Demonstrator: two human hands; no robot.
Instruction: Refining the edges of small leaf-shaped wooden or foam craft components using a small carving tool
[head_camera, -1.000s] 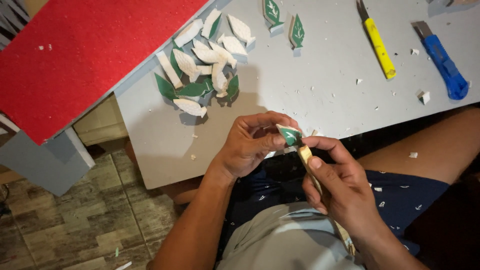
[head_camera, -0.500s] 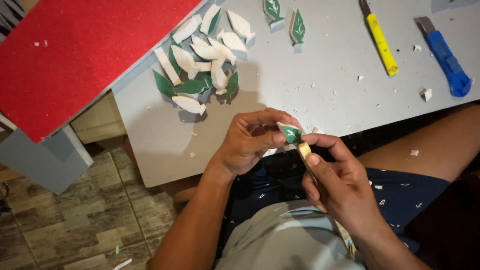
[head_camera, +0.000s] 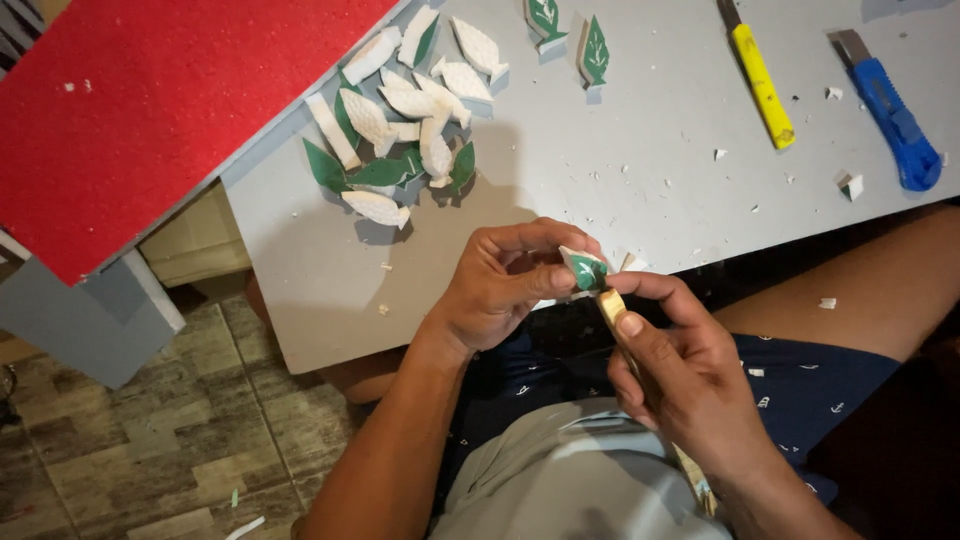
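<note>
Here the left hand (head_camera: 500, 290) pinches a small green and white leaf piece (head_camera: 583, 268) between thumb and fingertips, just off the front edge of the grey bench (head_camera: 640, 160), above the person's lap. The right hand (head_camera: 680, 370) is closed around a slim wooden-handled tool (head_camera: 612, 306), whose tip touches the leaf piece. On the bench lie a pile of leaf cutouts (head_camera: 400, 130), a yellow knife (head_camera: 760, 75) and a blue knife (head_camera: 895, 115), with a red board (head_camera: 150, 110) at the left.
</note>
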